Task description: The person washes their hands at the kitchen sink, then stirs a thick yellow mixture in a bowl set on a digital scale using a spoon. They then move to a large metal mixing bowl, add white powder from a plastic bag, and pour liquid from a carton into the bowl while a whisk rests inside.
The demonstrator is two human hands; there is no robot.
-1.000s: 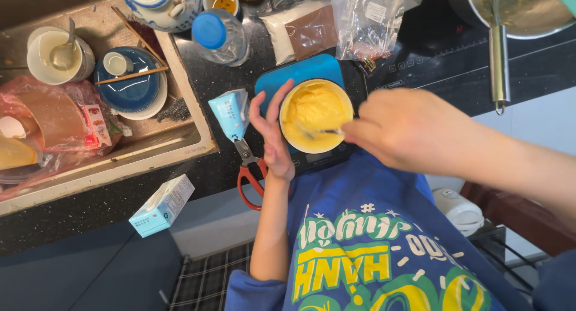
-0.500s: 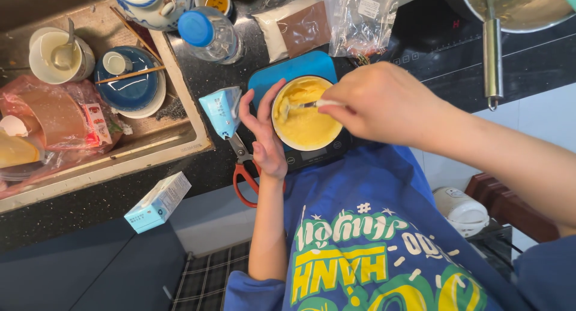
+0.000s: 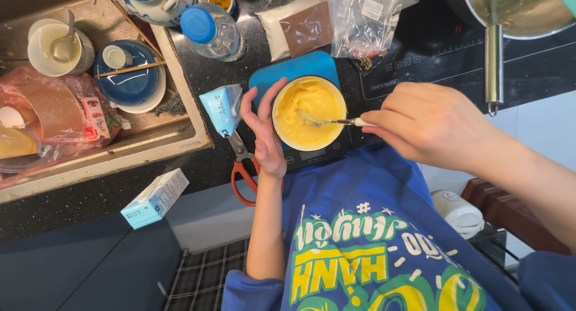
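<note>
Bowl: a round white bowl (image 3: 309,113) of thick yellow batter (image 3: 318,107) sits on a blue kitchen scale (image 3: 290,71) on the dark counter; it lies between the two hands.
Left hand: the left hand (image 3: 267,134) is open, fingers spread, its palm and thumb against the bowl's left rim; it closes on nothing.
Right hand: the right hand (image 3: 429,123) pinches a spoon (image 3: 330,121) by its pale handle end; the spoon's tip is in the batter, though its bowl is too coated to make out clearly.
Nearby: red-handled scissors (image 3: 243,167) lie just beside the left wrist; a small blue carton (image 3: 221,110) stands close to the left fingers; a second carton (image 3: 155,198) lies at the counter's edge.
Sink: a blue plate (image 3: 129,83) with chopsticks lies in the sink.
</note>
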